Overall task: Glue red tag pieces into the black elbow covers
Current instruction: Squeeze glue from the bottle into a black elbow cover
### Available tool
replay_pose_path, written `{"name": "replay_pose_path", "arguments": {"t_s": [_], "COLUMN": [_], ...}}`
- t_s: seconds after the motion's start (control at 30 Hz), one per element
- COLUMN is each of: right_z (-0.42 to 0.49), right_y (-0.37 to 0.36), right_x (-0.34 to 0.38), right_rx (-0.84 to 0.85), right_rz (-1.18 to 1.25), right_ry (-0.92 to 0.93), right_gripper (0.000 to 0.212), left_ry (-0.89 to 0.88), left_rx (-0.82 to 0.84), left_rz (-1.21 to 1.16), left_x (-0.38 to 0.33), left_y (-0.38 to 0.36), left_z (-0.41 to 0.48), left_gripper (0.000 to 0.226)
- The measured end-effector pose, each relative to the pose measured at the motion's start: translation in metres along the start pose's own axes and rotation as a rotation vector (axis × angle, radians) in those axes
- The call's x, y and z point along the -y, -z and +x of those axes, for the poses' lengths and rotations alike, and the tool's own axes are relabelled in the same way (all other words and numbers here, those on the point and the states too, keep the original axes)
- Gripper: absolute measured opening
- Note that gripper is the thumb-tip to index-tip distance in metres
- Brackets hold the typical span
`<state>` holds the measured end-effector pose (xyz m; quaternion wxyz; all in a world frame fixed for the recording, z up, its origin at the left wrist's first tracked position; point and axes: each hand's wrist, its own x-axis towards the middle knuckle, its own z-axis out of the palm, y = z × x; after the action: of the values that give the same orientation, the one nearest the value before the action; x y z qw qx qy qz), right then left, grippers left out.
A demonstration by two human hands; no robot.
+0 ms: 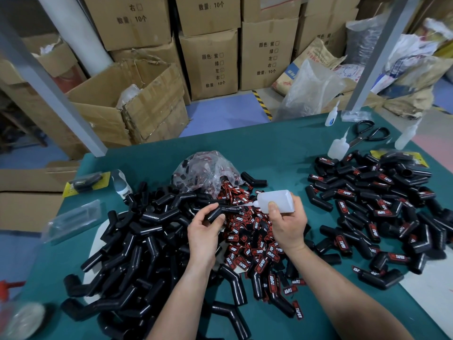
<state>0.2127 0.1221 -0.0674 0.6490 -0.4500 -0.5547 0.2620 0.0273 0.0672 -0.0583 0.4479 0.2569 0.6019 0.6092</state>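
Centrally, above the green bench, the left hand pinched one black elbow cover between thumb and curled fingers. The right hand was wrapped around a translucent glue bottle, which was held on its side with the thumb pressed on its near face. The nozzle pointed left and its tip reached the upper end of the held cover; whether it actually touched could not be confirmed.

Both hands were over a heap of red tags lettered "TAPER", which lay spread on the bench. A crumpled clear bag holding more tags sat just behind that heap. To the left lay a large pile of bare black covers. To the right, apart from the tags, lay a pile of tagged covers, each showing a red label.

At the far right of the bench stood a spare bottle, and black-handled scissors lay just beside it. Stacked cardboard boxes stood beyond the bench.
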Motion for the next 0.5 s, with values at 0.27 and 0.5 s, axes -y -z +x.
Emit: {"name": "replay_pose_path", "arguments": {"t_s": [0.27, 0.5], "right_z": [-0.0006, 0.0019], "right_y": [0.0002, -0.0001], "right_x": [-0.0031, 0.0005], "right_rx": [-0.018, -0.053], "right_rz": [0.003, -0.001], "right_ry": [-0.038, -0.050], "right_gripper": [0.018, 0.017], "left_ry": [-0.018, -0.031], "left_rx": [-0.023, -0.053], "left_rz": [-0.025, -0.042], "left_x": [-0.0011, -0.0002], "left_y": [-0.0021, 0.0007], "left_z": [-0.0005, 0.0001], "left_gripper": [0.033, 0.033]}}
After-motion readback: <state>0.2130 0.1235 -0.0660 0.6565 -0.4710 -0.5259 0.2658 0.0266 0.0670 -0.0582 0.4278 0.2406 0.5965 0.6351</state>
